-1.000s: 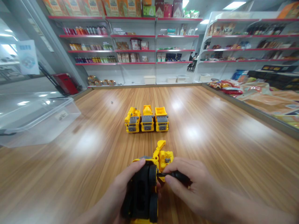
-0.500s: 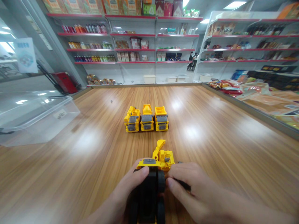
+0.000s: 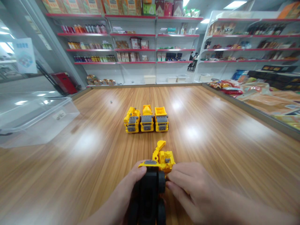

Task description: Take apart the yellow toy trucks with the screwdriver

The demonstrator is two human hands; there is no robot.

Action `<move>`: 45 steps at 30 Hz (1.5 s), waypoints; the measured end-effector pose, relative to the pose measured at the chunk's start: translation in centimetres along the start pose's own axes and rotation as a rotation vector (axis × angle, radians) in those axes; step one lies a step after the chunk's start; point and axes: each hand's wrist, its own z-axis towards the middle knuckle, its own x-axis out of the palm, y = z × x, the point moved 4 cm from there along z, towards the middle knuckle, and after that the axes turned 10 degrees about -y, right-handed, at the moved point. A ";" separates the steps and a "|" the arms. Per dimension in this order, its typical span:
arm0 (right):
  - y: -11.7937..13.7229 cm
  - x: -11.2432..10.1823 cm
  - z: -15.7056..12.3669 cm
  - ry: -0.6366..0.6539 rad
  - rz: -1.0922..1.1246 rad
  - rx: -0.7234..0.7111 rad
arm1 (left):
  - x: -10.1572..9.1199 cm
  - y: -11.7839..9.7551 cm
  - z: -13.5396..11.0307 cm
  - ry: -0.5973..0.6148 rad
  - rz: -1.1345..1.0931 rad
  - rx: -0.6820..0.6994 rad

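From my distant seat I look through the head camera, and I judge that the work is partly along. On the counter (image 3: pixel 211 162), at the far side from the hands, three yellow toys stand upright in one row: the crane (image 3: pixel 132 122) on the left, the mixer (image 3: pixel 147 122) in the middle and the dumper (image 3: pixel 161 122) on the right. They look whole to me from the front, and no hand is touching them. The fourth toy, the digger (image 3: pixel 148 195), is at the near edge of my view, in the hands, so I think that this one is the part which is not finished. How much is left on it I cannot tell, because its far side is hidden.

The digger is tilted, with its black underside towards me. Its yellow arm (image 3: pixel 155 153) reaches to the far side, in front of the row but apart from it.

The left hand (image 3: pixel 128 184) is wrapped around the left side of the digger, the thumb pressed on the front end. The right hand (image 3: pixel 197 184) is nearly closed: thumb and forefinger pinch a thin dark tool (image 3: pixel 167 179), mostly hidden, just beside the front right wheel (image 3: pixel 161 182). Whether its tip touches the wheel, I cannot say.
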 end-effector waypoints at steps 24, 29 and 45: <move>0.0 0.0 0.2 0.100 0.183 0.249 | -0.8 0.6 1.0 0.033 0.020 0.126; 0.0 -0.2 0.1 0.053 0.169 0.260 | -1.0 0.9 0.9 0.032 0.054 0.071; -0.1 0.0 -0.1 0.085 0.179 0.285 | -0.9 0.7 1.1 0.041 0.066 0.102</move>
